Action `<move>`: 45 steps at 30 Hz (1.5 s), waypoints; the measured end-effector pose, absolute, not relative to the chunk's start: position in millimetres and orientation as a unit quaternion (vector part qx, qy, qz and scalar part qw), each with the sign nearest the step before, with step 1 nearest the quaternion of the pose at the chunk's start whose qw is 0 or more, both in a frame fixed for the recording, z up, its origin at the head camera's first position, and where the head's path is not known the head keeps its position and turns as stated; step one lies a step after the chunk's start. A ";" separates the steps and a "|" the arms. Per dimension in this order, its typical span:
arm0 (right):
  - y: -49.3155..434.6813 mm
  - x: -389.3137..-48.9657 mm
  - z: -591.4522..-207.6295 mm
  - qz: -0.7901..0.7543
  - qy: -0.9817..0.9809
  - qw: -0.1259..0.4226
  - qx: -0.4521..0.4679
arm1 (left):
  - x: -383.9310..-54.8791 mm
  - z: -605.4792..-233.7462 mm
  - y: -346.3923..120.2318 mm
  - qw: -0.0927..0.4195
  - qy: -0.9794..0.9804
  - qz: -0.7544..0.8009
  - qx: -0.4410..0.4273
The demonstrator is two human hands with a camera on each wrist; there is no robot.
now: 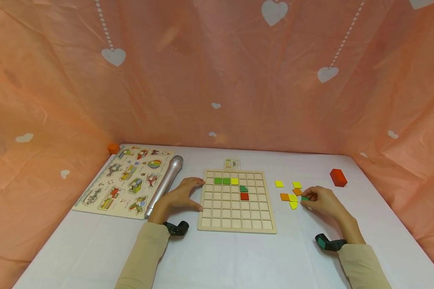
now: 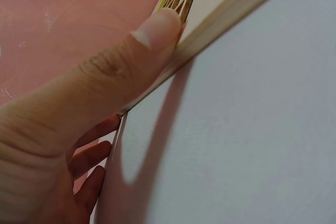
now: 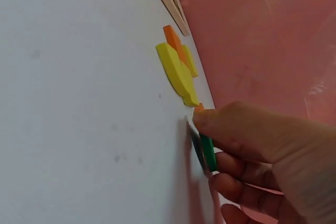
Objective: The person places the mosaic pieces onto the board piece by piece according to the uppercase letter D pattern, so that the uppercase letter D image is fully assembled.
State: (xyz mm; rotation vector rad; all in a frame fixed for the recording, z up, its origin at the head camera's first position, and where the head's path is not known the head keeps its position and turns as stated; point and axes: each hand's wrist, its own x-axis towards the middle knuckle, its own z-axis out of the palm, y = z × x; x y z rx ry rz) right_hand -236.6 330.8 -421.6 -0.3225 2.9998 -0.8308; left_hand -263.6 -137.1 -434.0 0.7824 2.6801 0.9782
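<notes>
A wooden grid board [image 1: 236,228] lies mid-table, bearing green, yellow and red tiles in some of its squares. At its left edge is my left hand [image 1: 181,197], thumb and forefinger spread apart; in the left wrist view the thumb [image 2: 157,32] rests on the board's rim [image 2: 210,30]. Right of the board, my right hand [image 1: 323,202] pinches a small green tile [image 3: 209,151] between thumb and fingers, close over the cloth. Beside it lie loose tiles, among them an orange tile [image 1: 284,197], a yellow square [image 1: 279,184] and a rounded yellow tile [image 1: 293,205].
A picture puzzle board [image 1: 106,170] lies at the left, with a silver microphone [image 1: 164,186] along its right side. Behind the grid board is a small clear patterned card [image 1: 232,163]. A red block [image 1: 338,178] stands far right, an orange block [image 1: 113,149] back left.
</notes>
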 end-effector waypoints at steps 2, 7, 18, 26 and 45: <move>328.2 -236.9 -419.9 -0.273 0.956 -0.004 -0.110 | -263.6 -433.7 -137.0 0.093 0.902 0.328 0.264; 306.1 -239.4 -416.6 -0.309 0.935 -0.044 -0.170 | -263.6 -433.4 -136.8 0.092 0.902 0.331 0.262; 227.7 -243.3 -422.0 -0.357 0.872 -0.045 -0.333 | -262.3 -433.0 -137.4 0.092 0.900 0.334 0.265; 193.3 -240.6 -426.1 -0.351 0.868 0.001 -0.350 | -262.2 -433.3 -137.6 0.090 0.899 0.335 0.269; 182.4 -245.1 -430.1 -0.301 0.881 -0.010 -0.364 | -264.4 -437.0 -138.6 0.071 0.902 0.320 0.282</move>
